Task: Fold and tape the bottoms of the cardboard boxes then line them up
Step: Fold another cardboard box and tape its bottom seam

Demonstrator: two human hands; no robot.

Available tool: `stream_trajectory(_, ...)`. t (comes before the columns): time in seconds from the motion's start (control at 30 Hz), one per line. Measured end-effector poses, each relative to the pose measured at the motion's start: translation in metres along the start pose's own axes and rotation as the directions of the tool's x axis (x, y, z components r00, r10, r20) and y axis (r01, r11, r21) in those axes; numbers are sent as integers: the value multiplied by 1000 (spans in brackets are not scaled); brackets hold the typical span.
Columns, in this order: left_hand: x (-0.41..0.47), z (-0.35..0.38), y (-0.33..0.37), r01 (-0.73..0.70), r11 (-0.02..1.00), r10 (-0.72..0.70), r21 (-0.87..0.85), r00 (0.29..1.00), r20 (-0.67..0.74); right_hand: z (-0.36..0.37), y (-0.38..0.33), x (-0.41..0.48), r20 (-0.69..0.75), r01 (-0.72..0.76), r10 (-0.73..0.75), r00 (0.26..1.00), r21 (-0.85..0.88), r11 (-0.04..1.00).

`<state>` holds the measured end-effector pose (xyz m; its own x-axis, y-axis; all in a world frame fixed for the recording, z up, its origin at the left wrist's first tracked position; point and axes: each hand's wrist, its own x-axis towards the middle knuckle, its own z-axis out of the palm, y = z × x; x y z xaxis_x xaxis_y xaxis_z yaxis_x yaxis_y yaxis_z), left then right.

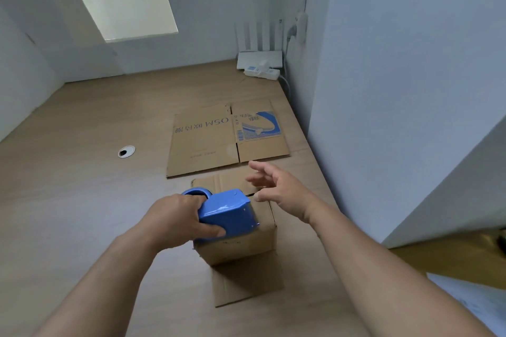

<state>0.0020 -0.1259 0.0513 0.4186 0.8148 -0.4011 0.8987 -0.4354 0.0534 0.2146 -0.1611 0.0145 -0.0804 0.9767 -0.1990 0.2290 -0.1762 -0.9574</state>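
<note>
Two cardboard items are on the worktop (82, 200): one assembled box (238, 247) and one flattened box (208, 142).

- Left hand (175, 220): fingers curled around the single blue tape dispenser (227, 213), which rests on the top of the assembled box directly beneath it.
- Right hand (282, 189): fingers spread and relaxed, holding nothing, above the assembled box's far edge.
- The flattened box lies just beyond the right hand.
- One cable grommet (126, 151) sits beyond and left of the left hand.

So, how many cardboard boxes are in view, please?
2: a flattened printed cardboard box lying farther back on the wooden table, and a folded brown cardboard box under the blue tape dispenser.
</note>
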Motion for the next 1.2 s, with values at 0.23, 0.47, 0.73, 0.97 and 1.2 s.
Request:
stream_trajectory(0.23, -1, -2, 1, 10, 1000, -10, -28, 1000, 5, 2, 6, 5, -59, -4, -3, 998, -126, 992)
stream_trajectory(0.47, 2, -5, 2, 17, 999, -15, -48, 999, 33, 8, 6, 5, -150, -5, -26, 988, -199, 980)
stream_trajectory(0.73, 3, -43, -31, 128, 986, -118, -111, 988, 98, 4, 8, 7, -383, -129, 90, 919, -80, 988)
stream_trajectory(0.97, 20, -44, -38, 186, 974, -153, -128, 962, 228, 15, 12, 11, -415, -162, 190, 890, 102, 982)
stream_trajectory(1.2, 34, -42, -34, 157, 984, -129, -86, 956, 264, 17, 23, 0, -503, -249, 131, 855, -177, 952)
